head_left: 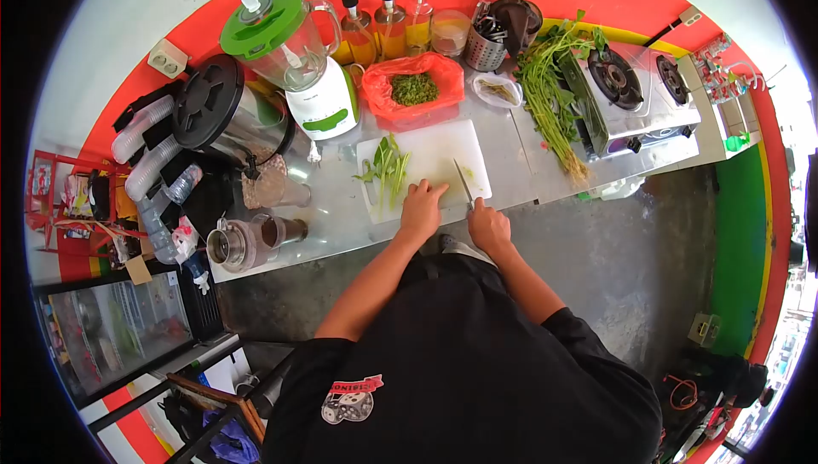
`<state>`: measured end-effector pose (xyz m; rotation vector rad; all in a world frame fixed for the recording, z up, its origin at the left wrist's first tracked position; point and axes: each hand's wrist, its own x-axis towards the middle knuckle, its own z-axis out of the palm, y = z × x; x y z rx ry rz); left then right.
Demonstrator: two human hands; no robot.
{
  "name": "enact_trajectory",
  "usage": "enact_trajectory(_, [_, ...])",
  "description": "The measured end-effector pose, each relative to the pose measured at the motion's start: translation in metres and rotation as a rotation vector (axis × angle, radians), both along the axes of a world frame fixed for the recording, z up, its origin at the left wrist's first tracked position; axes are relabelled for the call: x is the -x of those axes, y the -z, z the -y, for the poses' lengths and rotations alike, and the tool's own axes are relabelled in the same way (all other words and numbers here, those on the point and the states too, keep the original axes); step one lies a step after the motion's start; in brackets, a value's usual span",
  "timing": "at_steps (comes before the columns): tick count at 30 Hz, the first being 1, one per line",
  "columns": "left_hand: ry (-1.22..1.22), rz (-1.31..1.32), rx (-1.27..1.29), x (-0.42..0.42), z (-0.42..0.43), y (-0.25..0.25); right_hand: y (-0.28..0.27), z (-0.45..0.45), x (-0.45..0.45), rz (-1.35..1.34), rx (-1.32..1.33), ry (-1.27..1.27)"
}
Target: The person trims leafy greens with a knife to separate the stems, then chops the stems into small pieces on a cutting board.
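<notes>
My right hand (490, 228) is wrapped round the handle of a knife (463, 181), whose blade points away from me over the right part of a white cutting board (447, 142). At the board's near edge, my left hand (422, 207) rests with its thumb apart from its fingers; I see nothing in it. Just left of that hand lies a small bunch of leafy green stems (390, 166). Small green scraps (470, 172) dot the board near the blade. Behind the board, an orange-red plastic bag (383, 102) holds chopped greens (414, 89).
A blender (319, 93) with a green lid stands back left, beside several pump bottles (390, 25). Long leafy stalks with roots (550, 93) lie between a small white tub (498, 91) and the gas stove (626, 97). Jars (234, 245) stand near the counter's left front edge.
</notes>
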<state>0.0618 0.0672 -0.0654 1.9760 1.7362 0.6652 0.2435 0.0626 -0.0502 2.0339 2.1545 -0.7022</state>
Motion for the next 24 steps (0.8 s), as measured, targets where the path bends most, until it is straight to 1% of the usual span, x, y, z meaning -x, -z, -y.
enact_trajectory(1, [-0.008, -0.002, -0.001, -0.004, 0.000, 0.000, 0.000, -0.004, -0.007, -0.002, -0.001, -0.008])
enact_trajectory(4, [-0.055, -0.166, -0.127, -0.013, 0.000, -0.004, 0.000, -0.013, -0.027, -0.007, 0.035, -0.017])
enact_trajectory(5, [-0.064, -0.171, -0.122, -0.015, -0.001, -0.005, 0.000, -0.015, -0.033, -0.024, 0.017, -0.074])
enact_trajectory(7, [-0.047, -0.109, -0.056, -0.016, -0.008, -0.003, -0.001, -0.021, -0.040, -0.044, 0.001, -0.144])
enact_trajectory(8, [-0.060, -0.112, -0.052, -0.018, -0.011, -0.001, 0.000, -0.024, -0.042, -0.052, 0.021, -0.160])
enact_trajectory(10, [-0.057, -0.015, -0.053, -0.021, -0.016, 0.003, -0.002, -0.029, -0.044, -0.064, 0.049, -0.195])
enact_trajectory(13, [-0.060, 0.049, -0.064, -0.028, -0.015, 0.008, -0.005, -0.029, -0.044, -0.121, 0.067, -0.222])
enact_trajectory(16, [-0.092, 0.050, -0.061, -0.034, -0.012, 0.006, -0.001, -0.028, -0.039, -0.138, 0.061, -0.245])
enact_trajectory(18, [-0.102, 0.032, -0.073, -0.036, -0.011, 0.005, 0.005, -0.029, -0.036, -0.081, -0.050, -0.318])
enact_trajectory(19, [-0.110, 0.026, -0.077, -0.036, -0.010, 0.006, 0.006, -0.031, -0.036, -0.086, -0.054, -0.326])
enact_trajectory(22, [-0.039, -0.079, -0.103, -0.030, -0.010, 0.006, 0.005, -0.031, -0.026, -0.111, -0.074, -0.344])
enact_trajectory(24, [0.033, -0.127, -0.085, -0.028, -0.008, 0.006, 0.003, -0.024, -0.019, -0.018, -0.077, -0.345])
